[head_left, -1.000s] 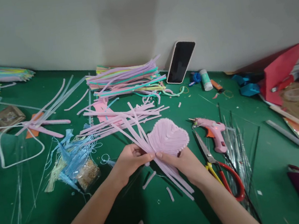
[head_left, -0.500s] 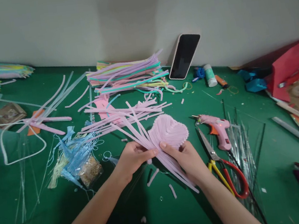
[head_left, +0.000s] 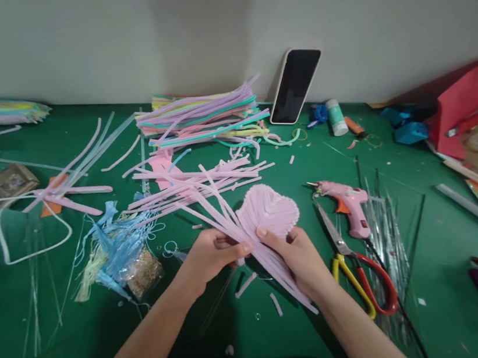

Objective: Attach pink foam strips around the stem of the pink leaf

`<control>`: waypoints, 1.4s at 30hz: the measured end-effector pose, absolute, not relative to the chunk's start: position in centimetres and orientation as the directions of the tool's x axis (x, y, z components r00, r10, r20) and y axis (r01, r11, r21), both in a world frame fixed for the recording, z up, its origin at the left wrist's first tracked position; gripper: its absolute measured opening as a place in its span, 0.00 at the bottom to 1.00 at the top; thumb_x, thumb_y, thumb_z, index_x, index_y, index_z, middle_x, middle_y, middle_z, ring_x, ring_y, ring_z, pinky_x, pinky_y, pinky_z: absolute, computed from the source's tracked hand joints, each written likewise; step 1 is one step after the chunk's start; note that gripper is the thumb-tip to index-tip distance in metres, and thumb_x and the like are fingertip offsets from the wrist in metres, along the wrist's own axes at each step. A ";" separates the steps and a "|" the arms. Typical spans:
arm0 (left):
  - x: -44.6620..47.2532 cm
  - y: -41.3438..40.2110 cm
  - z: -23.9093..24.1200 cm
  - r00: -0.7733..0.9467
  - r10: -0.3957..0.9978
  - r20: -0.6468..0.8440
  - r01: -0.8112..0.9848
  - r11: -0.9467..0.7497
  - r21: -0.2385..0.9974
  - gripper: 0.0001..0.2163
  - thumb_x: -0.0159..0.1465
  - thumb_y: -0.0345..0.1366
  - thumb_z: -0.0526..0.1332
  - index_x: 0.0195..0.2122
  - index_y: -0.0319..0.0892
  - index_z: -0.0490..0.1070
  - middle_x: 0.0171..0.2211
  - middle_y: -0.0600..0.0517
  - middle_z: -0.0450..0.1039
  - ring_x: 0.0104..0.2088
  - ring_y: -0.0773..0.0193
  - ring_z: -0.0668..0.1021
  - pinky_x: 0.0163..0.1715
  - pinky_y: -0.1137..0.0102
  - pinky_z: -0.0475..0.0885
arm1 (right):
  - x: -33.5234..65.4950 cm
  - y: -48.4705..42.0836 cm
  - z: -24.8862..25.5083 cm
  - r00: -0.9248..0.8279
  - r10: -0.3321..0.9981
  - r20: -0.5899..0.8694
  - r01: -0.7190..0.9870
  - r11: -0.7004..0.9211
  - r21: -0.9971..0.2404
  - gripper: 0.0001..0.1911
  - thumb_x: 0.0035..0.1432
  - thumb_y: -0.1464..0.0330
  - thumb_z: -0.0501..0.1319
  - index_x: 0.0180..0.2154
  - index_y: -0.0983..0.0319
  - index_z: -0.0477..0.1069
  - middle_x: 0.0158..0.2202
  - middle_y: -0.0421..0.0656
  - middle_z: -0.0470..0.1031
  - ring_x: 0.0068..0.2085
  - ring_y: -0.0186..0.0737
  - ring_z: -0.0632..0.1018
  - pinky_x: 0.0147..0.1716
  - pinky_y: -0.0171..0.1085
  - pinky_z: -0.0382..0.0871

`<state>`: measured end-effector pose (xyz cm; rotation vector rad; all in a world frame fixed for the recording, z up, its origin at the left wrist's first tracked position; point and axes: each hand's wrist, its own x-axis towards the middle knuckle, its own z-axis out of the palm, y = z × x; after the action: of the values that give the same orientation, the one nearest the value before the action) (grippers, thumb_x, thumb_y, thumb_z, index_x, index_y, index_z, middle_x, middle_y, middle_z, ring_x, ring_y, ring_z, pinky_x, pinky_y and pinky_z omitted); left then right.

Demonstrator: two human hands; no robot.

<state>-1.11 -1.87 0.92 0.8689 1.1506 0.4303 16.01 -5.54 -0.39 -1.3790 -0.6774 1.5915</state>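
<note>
Between my hands is a pale pink heart woven from pipe cleaners (head_left: pixel 268 209), its long loose ends fanning out to the upper left and lower right. My left hand (head_left: pixel 213 253) pinches the strands at the heart's lower left, thumb on top and fingers curled beneath. My right hand (head_left: pixel 295 251) grips the heart's lower right, its thumb pressed on the front near the point where the strands cross. Behind the heart lies a loose heap of pink pipe cleaners (head_left: pixel 238 173). Short cut pieces (head_left: pixel 275 304) lie on the table below my hands.
A pink glue gun (head_left: pixel 348 203) and scissors (head_left: pixel 340 248) with red and yellow handles lie to the right, beside clear strips. Blue tassels (head_left: pixel 120 247) and a bag of small gold parts (head_left: pixel 143 274) are left. Behind stand bundled pipe cleaners (head_left: pixel 199 114) and a phone (head_left: pixel 296 86) against the wall.
Both hands keep the same hold on the woven heart, which has barely shifted. The view has moved very slightly.
</note>
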 end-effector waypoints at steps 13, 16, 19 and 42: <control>-1.0 -2.2 0.5 0.284 0.812 -0.509 0.154 0.486 0.860 0.13 0.50 0.43 0.71 0.26 0.38 0.76 0.22 0.51 0.75 0.23 0.67 0.73 0.24 0.74 0.64 | 15.4 -5.1 -0.5 0.004 0.902 -0.431 -0.226 -0.419 -0.879 0.21 0.48 0.63 0.70 0.46 0.60 0.75 0.47 0.46 0.79 0.50 0.50 0.77 0.53 0.48 0.68; -0.9 -2.1 0.5 0.301 0.797 -0.523 0.134 0.508 0.851 0.11 0.50 0.41 0.71 0.24 0.38 0.76 0.23 0.50 0.77 0.24 0.66 0.74 0.26 0.74 0.67 | 15.4 -5.0 -0.5 0.017 0.916 -0.400 -0.165 -0.392 -0.905 0.26 0.48 0.64 0.69 0.50 0.57 0.73 0.47 0.44 0.79 0.53 0.49 0.75 0.57 0.48 0.64; -0.9 -2.0 0.4 0.319 0.788 -0.526 0.087 0.529 0.844 0.10 0.49 0.40 0.72 0.24 0.38 0.76 0.23 0.50 0.78 0.26 0.67 0.76 0.28 0.75 0.69 | 15.6 -4.8 -0.3 0.004 0.917 -0.400 -0.110 -0.397 -0.911 0.27 0.48 0.63 0.69 0.52 0.57 0.72 0.49 0.44 0.78 0.53 0.48 0.75 0.57 0.48 0.64; -0.7 -2.3 0.4 0.316 0.767 -0.558 -0.071 0.606 0.793 0.12 0.48 0.36 0.72 0.32 0.36 0.76 0.24 0.51 0.76 0.25 0.65 0.77 0.28 0.72 0.72 | 16.3 -5.4 -0.7 0.005 0.873 -0.487 -0.137 -0.482 -0.866 0.18 0.47 0.61 0.70 0.40 0.62 0.77 0.44 0.46 0.81 0.45 0.51 0.80 0.48 0.47 0.71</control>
<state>-0.66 -2.27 0.36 0.7489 1.1223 0.6250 16.26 -5.43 -0.73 -1.4807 -0.7961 1.5967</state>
